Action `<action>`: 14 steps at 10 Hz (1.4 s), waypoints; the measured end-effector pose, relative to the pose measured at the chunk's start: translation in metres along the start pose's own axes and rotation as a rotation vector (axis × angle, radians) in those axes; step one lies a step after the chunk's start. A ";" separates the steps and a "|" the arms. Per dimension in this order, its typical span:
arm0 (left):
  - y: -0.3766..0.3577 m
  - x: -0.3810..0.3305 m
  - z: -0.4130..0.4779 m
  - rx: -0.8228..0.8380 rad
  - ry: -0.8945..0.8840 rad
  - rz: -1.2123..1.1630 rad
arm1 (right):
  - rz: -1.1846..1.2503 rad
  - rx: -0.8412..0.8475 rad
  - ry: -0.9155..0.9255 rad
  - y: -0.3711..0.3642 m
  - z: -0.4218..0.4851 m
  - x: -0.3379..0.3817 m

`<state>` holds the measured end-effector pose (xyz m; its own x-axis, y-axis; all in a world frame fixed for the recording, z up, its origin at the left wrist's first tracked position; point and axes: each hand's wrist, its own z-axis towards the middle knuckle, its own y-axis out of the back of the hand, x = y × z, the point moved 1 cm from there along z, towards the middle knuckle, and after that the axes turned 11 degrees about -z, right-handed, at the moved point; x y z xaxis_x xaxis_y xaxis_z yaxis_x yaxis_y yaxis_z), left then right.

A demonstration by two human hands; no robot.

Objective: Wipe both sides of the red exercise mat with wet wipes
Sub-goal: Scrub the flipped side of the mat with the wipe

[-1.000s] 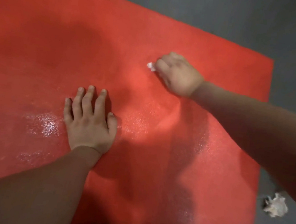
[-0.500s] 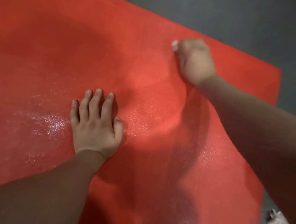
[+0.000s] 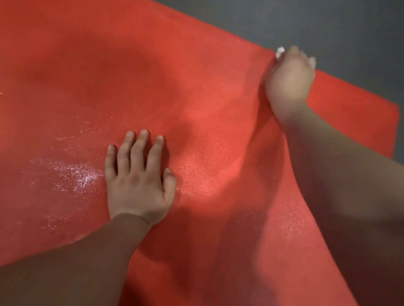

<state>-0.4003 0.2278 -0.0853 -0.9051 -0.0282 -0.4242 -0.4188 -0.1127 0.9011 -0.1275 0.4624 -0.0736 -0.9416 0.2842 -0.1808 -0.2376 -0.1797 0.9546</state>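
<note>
The red exercise mat (image 3: 75, 54) is lying flat on the grey floor (image 3: 329, 18), taking up most of the view. The left hand (image 3: 140, 183) is resting palm down near the mat's middle, fingers (image 3: 139, 149) straight and a little spread. The right hand (image 3: 290, 82) is reaching to the mat's far edge, fingers curling round a white wet wipe (image 3: 280, 51) that's just peeking out. It's blurry there, so can't tell the exact grip. Wet patches (image 3: 74, 174) are glinting on the mat beside the left hand.
</note>
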 end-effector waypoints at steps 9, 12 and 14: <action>0.004 -0.002 0.002 0.059 0.035 -0.012 | 0.003 0.079 -0.082 0.020 0.009 0.094; 0.004 -0.001 0.002 0.067 0.036 -0.027 | 0.072 0.091 0.321 0.018 0.005 0.074; 0.004 -0.001 0.002 0.077 0.043 -0.021 | -0.060 0.122 -0.287 0.007 0.003 0.004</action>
<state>-0.4011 0.2297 -0.0809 -0.8929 -0.0691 -0.4450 -0.4435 -0.0366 0.8955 -0.1320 0.4650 -0.0673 -0.8166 0.5483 -0.1803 -0.2442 -0.0450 0.9687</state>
